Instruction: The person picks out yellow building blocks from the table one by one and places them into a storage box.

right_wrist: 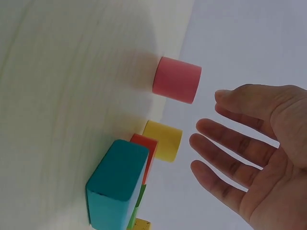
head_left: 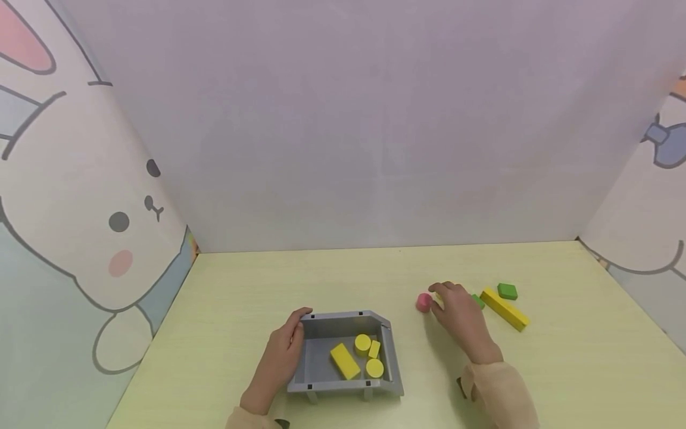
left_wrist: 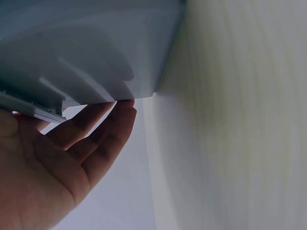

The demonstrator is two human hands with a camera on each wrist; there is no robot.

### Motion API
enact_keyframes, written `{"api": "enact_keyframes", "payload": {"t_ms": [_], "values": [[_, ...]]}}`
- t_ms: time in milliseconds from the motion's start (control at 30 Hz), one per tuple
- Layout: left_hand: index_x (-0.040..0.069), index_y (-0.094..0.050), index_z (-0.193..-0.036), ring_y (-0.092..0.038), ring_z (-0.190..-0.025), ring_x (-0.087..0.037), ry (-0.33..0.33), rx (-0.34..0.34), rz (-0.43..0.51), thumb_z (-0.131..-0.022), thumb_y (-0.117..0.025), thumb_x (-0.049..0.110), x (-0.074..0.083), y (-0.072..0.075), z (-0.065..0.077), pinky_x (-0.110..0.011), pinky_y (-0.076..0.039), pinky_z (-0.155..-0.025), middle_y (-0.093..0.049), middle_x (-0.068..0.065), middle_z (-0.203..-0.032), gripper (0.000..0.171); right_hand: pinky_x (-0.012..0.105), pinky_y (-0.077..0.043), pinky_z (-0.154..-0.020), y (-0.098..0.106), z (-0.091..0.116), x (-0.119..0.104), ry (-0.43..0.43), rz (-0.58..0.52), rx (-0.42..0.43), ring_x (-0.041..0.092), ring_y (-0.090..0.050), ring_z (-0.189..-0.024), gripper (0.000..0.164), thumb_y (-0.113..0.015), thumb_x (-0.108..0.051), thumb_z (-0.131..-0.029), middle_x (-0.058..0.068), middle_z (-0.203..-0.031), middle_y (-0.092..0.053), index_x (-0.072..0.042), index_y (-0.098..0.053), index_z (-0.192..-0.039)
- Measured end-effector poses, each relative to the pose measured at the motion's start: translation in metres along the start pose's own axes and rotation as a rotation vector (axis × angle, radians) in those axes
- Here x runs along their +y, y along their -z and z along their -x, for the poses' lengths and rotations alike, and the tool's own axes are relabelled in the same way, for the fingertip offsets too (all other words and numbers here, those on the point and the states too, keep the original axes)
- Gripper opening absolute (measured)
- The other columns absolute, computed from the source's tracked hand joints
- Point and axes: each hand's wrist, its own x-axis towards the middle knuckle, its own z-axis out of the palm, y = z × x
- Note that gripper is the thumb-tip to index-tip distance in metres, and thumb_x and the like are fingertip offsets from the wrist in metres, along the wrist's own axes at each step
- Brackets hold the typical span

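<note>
My left hand [head_left: 281, 354] grips the left side of a grey plastic bin [head_left: 329, 386], its fingers [left_wrist: 112, 134] against the outer wall. Inside the bin lie a yellow rectangular block [head_left: 345, 361], a small yellow block [head_left: 374, 349] and two yellow cylinders [head_left: 362, 345]. My right hand [head_left: 462, 316] hovers over loose blocks with its fingers apart and nothing held. Nearest its fingertips are a pink cylinder [right_wrist: 177, 80] and a yellow cylinder [right_wrist: 163, 141]. A teal block [right_wrist: 117, 172] and a red block [right_wrist: 149, 146] stand beside them, covered by the hand in the head view.
A long yellow bar [head_left: 505, 309] and a green block [head_left: 507, 291] lie right of my right hand. Another green block [head_left: 478, 301] is partly covered by it. A pale wall [head_left: 375, 149] stands behind the light wooden table [head_left: 241, 286], with printed side panels [head_left: 80, 208].
</note>
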Motion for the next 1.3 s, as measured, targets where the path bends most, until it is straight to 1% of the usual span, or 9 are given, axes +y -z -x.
{"api": "enact_keyframes", "payload": {"t_ms": [100,400,500,700,900,1167,1300], "values": [[0.008,-0.053,-0.132,-0.027,-0.049,-0.002,-0.003,0.0,0.005,-0.106,-0.035,0.011,0.0,0.0,0.0,-0.024,-0.033,-0.052,-0.031,0.008,-0.058,0.033,0.047,-0.053,-0.065,-0.001,-0.001,0.003,-0.009,-0.006,-0.004,0.036,-0.061,-0.081,0.02,-0.074,0.002,-0.079,0.019,-0.094,-0.067,0.003,-0.068,-0.098],[0.009,-0.053,-0.133,-0.028,-0.05,-0.003,0.0,0.007,0.0,-0.106,-0.035,0.012,0.0,0.0,0.0,-0.025,-0.034,-0.053,-0.032,0.008,-0.059,0.033,0.045,-0.051,-0.06,-0.001,-0.005,0.006,-0.035,0.017,-0.02,0.035,-0.06,-0.08,0.019,-0.071,0.003,-0.079,0.02,-0.096,-0.066,0.003,-0.068,-0.099],[0.009,-0.053,-0.133,-0.028,-0.05,-0.003,0.004,0.007,-0.002,-0.106,-0.035,0.012,0.001,0.0,0.0,-0.025,-0.034,-0.053,-0.032,0.008,-0.058,0.033,0.045,-0.051,-0.06,-0.002,-0.005,0.007,-0.038,0.021,-0.017,0.035,-0.059,-0.08,0.019,-0.071,0.003,-0.08,0.02,-0.097,-0.066,0.003,-0.068,-0.099],[0.009,-0.053,-0.133,-0.029,-0.051,-0.003,0.01,0.004,-0.002,-0.106,-0.035,0.011,0.001,0.0,0.0,-0.026,-0.035,-0.054,-0.034,0.008,-0.059,0.033,0.047,-0.051,-0.062,-0.005,-0.006,0.013,-0.028,0.021,0.008,0.038,-0.059,-0.083,0.019,-0.071,0.004,-0.079,0.02,-0.099,-0.066,0.004,-0.068,-0.098],[0.008,-0.053,-0.133,-0.03,-0.052,-0.003,0.003,0.003,0.005,-0.106,-0.035,0.012,0.001,0.0,0.001,-0.026,-0.036,-0.056,-0.035,0.007,-0.061,0.033,0.048,-0.051,-0.064,-0.007,-0.007,0.018,-0.017,0.029,0.031,0.038,-0.059,-0.085,0.02,-0.071,0.005,-0.079,0.021,-0.101,-0.065,0.004,-0.068,-0.099],[0.008,-0.052,-0.133,-0.029,-0.051,-0.003,-0.003,0.004,0.003,-0.106,-0.034,0.012,0.001,0.0,0.001,-0.026,-0.035,-0.055,-0.034,0.007,-0.06,0.033,0.051,-0.051,-0.07,-0.006,-0.009,0.019,-0.062,0.029,-0.025,0.039,-0.058,-0.087,0.02,-0.071,0.003,-0.081,0.022,-0.105,-0.064,0.005,-0.068,-0.101],[0.008,-0.052,-0.133,-0.029,-0.051,-0.003,0.0,0.002,0.006,-0.106,-0.034,0.012,0.001,0.0,0.001,-0.025,-0.035,-0.054,-0.033,0.008,-0.059,0.033,0.052,-0.051,-0.072,-0.006,-0.011,0.021,-0.073,0.031,-0.035,0.04,-0.057,-0.089,0.02,-0.069,0.004,-0.081,0.023,-0.106,-0.063,0.005,-0.068,-0.101]]}}
